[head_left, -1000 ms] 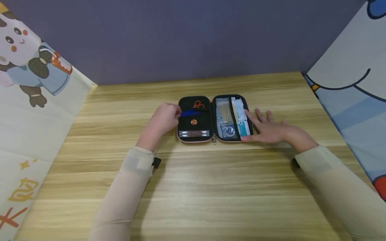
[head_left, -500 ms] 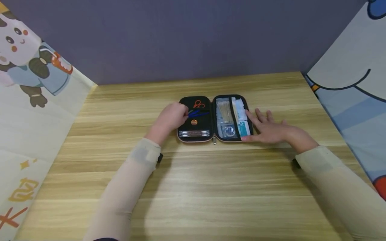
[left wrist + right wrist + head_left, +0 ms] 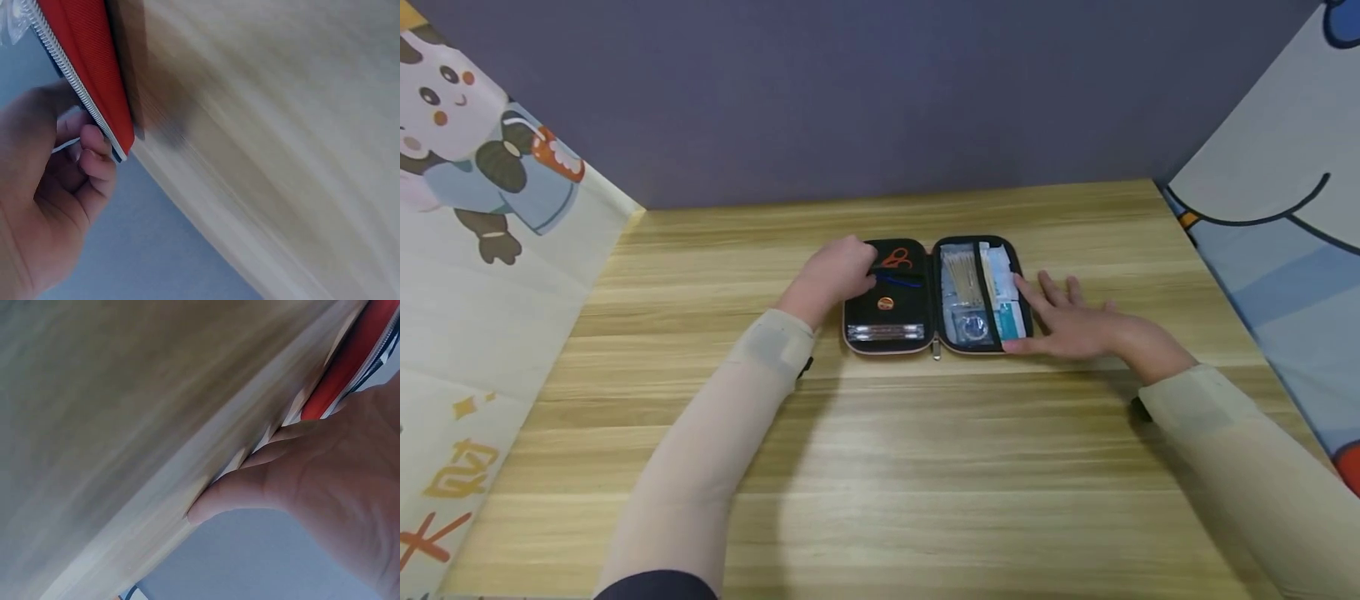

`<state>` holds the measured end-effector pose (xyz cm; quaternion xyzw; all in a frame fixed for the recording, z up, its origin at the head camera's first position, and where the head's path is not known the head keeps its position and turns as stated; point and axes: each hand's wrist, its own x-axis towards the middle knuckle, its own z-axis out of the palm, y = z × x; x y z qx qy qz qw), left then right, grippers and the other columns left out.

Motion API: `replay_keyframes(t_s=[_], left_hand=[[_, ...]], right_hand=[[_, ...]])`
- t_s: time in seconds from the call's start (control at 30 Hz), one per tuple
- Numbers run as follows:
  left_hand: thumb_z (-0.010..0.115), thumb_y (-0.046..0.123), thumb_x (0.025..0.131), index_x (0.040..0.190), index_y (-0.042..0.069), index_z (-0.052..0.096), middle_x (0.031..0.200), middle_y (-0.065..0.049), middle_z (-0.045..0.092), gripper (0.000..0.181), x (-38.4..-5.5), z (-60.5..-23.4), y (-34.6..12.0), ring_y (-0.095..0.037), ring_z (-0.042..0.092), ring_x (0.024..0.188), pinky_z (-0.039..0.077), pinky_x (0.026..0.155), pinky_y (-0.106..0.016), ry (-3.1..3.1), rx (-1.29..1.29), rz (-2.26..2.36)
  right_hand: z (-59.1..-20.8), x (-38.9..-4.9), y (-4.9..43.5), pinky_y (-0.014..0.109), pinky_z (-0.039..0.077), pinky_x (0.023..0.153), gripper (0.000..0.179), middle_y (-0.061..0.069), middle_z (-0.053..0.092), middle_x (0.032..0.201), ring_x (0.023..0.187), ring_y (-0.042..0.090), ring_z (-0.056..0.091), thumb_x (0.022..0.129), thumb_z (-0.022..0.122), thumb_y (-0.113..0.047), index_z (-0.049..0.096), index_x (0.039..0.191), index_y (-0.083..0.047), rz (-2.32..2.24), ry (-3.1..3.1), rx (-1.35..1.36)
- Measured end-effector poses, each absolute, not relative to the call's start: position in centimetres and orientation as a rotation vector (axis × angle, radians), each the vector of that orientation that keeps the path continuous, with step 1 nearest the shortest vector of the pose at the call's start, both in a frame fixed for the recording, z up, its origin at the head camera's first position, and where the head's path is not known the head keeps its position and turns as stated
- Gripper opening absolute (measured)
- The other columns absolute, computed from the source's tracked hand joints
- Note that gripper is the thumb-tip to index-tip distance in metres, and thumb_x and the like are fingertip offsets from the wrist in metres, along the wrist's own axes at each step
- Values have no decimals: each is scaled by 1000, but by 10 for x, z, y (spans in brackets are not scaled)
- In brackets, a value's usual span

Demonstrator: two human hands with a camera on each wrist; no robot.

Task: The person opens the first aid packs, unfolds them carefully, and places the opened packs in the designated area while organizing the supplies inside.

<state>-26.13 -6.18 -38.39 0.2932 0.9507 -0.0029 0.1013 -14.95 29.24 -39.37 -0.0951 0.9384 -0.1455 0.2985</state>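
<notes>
In the head view a small zip case (image 3: 934, 293) lies unfolded flat on the wooden table (image 3: 880, 467). My left hand (image 3: 838, 268) is over the upper left edge of its left half, fingers curled, pinching one end of slim blue tweezers (image 3: 901, 282) that lie along the black pocket. Orange scissor handles (image 3: 897, 258) show just above them. The left wrist view has the fingertips (image 3: 97, 150) right at the silver zip of the red outer shell (image 3: 94, 62). My right hand (image 3: 1071, 329) is spread at the case's right edge, thumb and index finger touching it.
Wrapped cotton swabs (image 3: 962, 279), white and teal packets (image 3: 1006, 296) and a clear bag (image 3: 972, 327) sit under a strap in the right half. Clear tubes (image 3: 886, 332) lie in the left half. A dark panel (image 3: 880, 100) stands behind the table.
My left hand has moved right over the case's left half, and the blue tweezers have shifted right with it, showing less. The right hand has stayed in place.
</notes>
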Motion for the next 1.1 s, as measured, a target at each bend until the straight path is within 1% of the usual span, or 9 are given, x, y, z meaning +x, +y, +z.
replay_keyframes(t_s=[0.1, 0.17, 0.2, 0.47, 0.67, 0.8, 0.9, 1.0, 1.1], left_hand=[[65, 41, 105, 140, 5, 63, 120, -15, 74, 51, -262, -384, -56, -28, 74, 100, 62, 96, -45, 2788, 850, -71], [63, 47, 105, 149, 6, 56, 125, -16, 74, 61, -262, -385, -54, -30, 75, 104, 62, 99, -46, 2782, 852, -100], [63, 49, 105, 150, 6, 56, 126, -16, 74, 62, -262, -385, -53, -30, 75, 105, 62, 99, -46, 2786, 851, -102], [61, 47, 107, 134, 10, 68, 120, -11, 76, 47, -263, -386, -49, -30, 74, 105, 61, 96, -48, 2805, 860, -125], [60, 48, 108, 148, 12, 58, 125, -11, 75, 54, -262, -385, -49, -29, 74, 110, 61, 96, -47, 2778, 924, -177], [58, 48, 109, 139, 12, 60, 120, -9, 74, 47, -263, -389, -52, -28, 73, 110, 61, 95, -48, 2766, 935, -181], [57, 39, 110, 133, 12, 61, 121, -8, 71, 36, -265, -392, -54, -28, 70, 111, 60, 96, -49, 2774, 912, -141], [57, 31, 110, 135, 12, 60, 125, -8, 69, 31, -266, -394, -55, -28, 68, 111, 59, 95, -49, 2781, 900, -103], [57, 29, 110, 140, 10, 57, 132, -10, 67, 35, -266, -394, -56, -28, 68, 109, 59, 96, -49, 2767, 910, -137]], right_hand=[[-393, -149, 293, 100, -6, 100, 120, 25, -24, 175, 154, 66, -24, 93, 56, -83, -21, 169, -31, -392, 2494, -255], [-393, -149, 293, 100, -7, 100, 119, 25, -25, 175, 154, 65, -25, 93, 56, -83, -21, 169, -32, -394, 2492, -256], [-393, -149, 293, 100, -7, 100, 119, 24, -25, 175, 154, 65, -25, 93, 56, -82, -21, 169, -32, -395, 2492, -256], [-395, -150, 293, 100, -7, 100, 120, 24, -25, 175, 154, 66, -24, 92, 56, -83, -21, 169, -32, -389, 2496, -251], [-395, -150, 293, 100, -7, 100, 121, 25, -25, 175, 153, 66, -25, 92, 57, -83, -21, 169, -31, -390, 2490, -245], [-394, -150, 293, 100, -7, 100, 121, 24, -25, 175, 153, 66, -25, 92, 57, -83, -22, 168, -32, -391, 2487, -245], [-393, -150, 292, 100, -6, 100, 121, 24, -25, 175, 154, 66, -25, 92, 57, -83, -22, 168, -32, -392, 2486, -244], [-393, -150, 292, 100, -6, 100, 120, 24, -25, 175, 154, 65, -25, 92, 57, -83, -21, 168, -32, -394, 2486, -243], [-394, -150, 292, 100, -7, 100, 120, 23, -25, 175, 154, 65, -25, 92, 57, -83, -22, 168, -33, -396, 2485, -242]])
